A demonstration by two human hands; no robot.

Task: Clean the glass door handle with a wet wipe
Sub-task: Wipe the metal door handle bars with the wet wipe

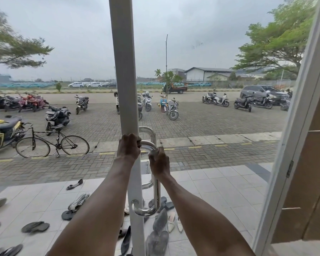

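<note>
A chrome D-shaped door handle is fixed to the white frame of a glass door straight ahead. My left hand is closed round the frame's edge, right where the handle's top mount meets it. My right hand is wrapped round the handle just below its upper bend. A small pale grey fold of wet wipe shows between the fingers and the metal; the rest of it is hidden in my palm. A second handle is seen through the glass on the far side.
Several sandals and shoes lie on the tiled porch outside. A bicycle and parked motorbikes stand beyond. A second white door frame and a wooden panel rise at the right.
</note>
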